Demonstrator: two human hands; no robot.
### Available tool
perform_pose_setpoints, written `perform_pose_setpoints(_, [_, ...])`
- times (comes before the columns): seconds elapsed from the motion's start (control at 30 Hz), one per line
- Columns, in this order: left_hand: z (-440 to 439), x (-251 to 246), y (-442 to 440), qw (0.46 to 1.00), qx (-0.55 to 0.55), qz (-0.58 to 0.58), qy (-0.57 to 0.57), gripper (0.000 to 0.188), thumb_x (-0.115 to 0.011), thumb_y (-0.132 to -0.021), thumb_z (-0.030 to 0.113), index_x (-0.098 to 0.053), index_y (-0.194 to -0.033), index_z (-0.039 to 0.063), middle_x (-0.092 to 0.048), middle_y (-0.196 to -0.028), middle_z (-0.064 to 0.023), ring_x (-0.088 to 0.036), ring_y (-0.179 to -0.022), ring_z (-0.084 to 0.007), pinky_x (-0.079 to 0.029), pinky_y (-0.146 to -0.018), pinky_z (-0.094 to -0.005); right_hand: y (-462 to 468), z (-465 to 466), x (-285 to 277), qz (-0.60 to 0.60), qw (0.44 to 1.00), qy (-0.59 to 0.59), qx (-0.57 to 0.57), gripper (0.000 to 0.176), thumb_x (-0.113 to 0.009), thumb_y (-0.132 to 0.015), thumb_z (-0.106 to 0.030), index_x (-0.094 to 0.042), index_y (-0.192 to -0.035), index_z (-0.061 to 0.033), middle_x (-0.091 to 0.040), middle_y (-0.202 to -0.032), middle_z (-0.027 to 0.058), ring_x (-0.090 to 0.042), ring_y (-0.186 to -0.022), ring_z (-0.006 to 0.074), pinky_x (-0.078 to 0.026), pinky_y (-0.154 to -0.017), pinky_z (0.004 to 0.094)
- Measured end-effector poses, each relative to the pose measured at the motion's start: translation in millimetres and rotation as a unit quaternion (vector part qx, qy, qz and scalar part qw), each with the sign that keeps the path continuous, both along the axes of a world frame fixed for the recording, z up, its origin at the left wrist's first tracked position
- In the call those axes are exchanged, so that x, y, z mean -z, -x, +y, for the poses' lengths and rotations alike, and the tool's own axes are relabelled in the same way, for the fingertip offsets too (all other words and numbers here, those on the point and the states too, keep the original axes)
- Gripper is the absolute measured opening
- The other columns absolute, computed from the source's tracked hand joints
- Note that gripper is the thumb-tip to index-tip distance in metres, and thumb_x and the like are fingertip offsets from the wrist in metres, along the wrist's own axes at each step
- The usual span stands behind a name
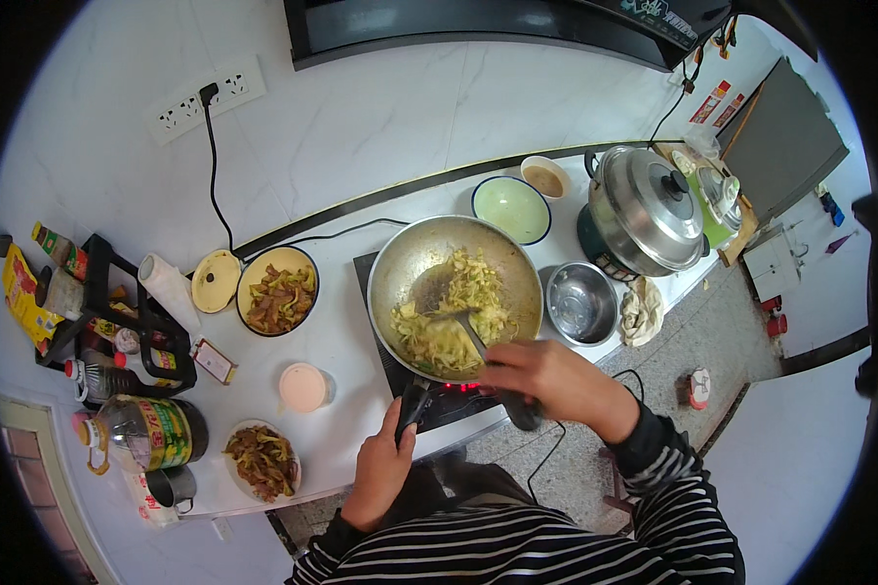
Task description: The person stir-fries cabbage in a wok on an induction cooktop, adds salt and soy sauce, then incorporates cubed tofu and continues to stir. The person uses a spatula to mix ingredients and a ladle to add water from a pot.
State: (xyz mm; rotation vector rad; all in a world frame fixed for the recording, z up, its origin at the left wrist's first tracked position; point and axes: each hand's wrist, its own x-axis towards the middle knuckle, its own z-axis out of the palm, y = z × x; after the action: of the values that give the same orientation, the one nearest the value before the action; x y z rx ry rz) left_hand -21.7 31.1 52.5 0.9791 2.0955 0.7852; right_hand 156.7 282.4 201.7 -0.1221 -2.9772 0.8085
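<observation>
My left hand (380, 472) grips the black handle (412, 411) of a metal wok (388, 274). The wok sits on a black induction cooktop (439, 409), whose display glows red. In my right hand (545, 380) is a spatula (471, 333), its blade down among pale yellow-green shredded vegetables (475, 289) in the wok. The food under the blade is partly blurred. Just right of the wok stands an empty-looking steel bowl (582, 303), and behind it a pale green enamel bowl (512, 210).
Cooked meat and vegetables fill an enamel pot (243, 274) and a plate (298, 479) on the left. A lidded tub (304, 387), an oil jug (146, 433) and a condiment rack (143, 322) stand there too. Far right are a large steamer (640, 212) and a cloth (642, 311).
</observation>
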Motion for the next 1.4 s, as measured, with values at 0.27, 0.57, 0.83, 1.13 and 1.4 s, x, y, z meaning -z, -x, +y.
perform_pose_setpoints(0.27, [1.6,-3.3,0.1,1.0,-0.004,-0.022,0.003,0.058,-0.065,-0.109,0.031,-0.047,-0.161,0.013,-0.072,-0.081,-0.0299,-0.072,-0.078,-0.0508,-0.055,-0.069,-0.0568,0.0,-14.8,27.3,0.038,0.996,0.059,0.049,0.04,-0.081,-0.078,-0.004,-0.072,-0.117,-0.005,-0.071,-0.113,0.0158,-0.074,-0.096,0.0395,-0.06,-0.078,0.0451])
perform_pose_setpoints(0.57, [5.6,-5.4,0.2,0.999,0.004,-0.017,0.027,0.058,-0.063,-0.109,0.032,-0.046,-0.162,0.015,-0.072,-0.082,-0.0304,-0.072,-0.08,-0.0521,-0.056,-0.071,-0.0576,9.5,42.5,76.8,0.228,0.935,0.004,0.273,0.033,-0.081,-0.081,0.001,-0.075,-0.114,-0.0044,-0.073,-0.117,0.0159,-0.075,-0.1,0.0406,-0.061,-0.084,0.0406])
perform_pose_setpoints(0.83, [6.9,-6.9,3.4,1.0,0.006,-0.023,0.017,0.058,-0.064,-0.109,0.031,-0.046,-0.161,0.014,-0.072,-0.083,-0.0312,-0.072,-0.08,-0.0523,-0.055,-0.071,-0.0585,-17.9,17.7,8.3,0.036,0.993,0.041,0.105,0.038,-0.079,-0.078,-0.003,-0.075,-0.116,-0.0072,-0.072,-0.117,0.0154,-0.074,-0.101,0.0391,-0.061,-0.084,0.0448])
perform_pose_setpoints(1.13, [8.2,-6.9,1.5,1.0,0.0,-0.025,0.002,0.057,-0.065,-0.108,0.03,-0.048,-0.161,0.015,-0.072,-0.081,-0.0305,-0.071,-0.079,-0.0523,-0.055,-0.07,-0.0591,-20.1,10.8,30.7,0.092,0.99,0.009,0.103,0.039,-0.078,-0.074,-0.001,-0.071,-0.112,-0.007,-0.066,-0.106,0.0119,-0.072,-0.092,0.0372,-0.058,-0.076,0.0458])
perform_pose_setpoints(1.4, [7.9,-5.4,1.9,1.0,0.006,-0.002,0.0,0.057,-0.065,-0.108,0.03,-0.048,-0.16,0.014,-0.072,-0.08,-0.0307,-0.071,-0.077,-0.0526,-0.055,-0.068,-0.0585,-23.3,59.0,110.8,0.366,0.694,0.218,0.58,0.007,-0.079,-0.094,-0.002,-0.075,-0.097,0.0025,-0.073,-0.08,0.0062,-0.072,-0.07,0.0158,-0.06,-0.067,0.0317])
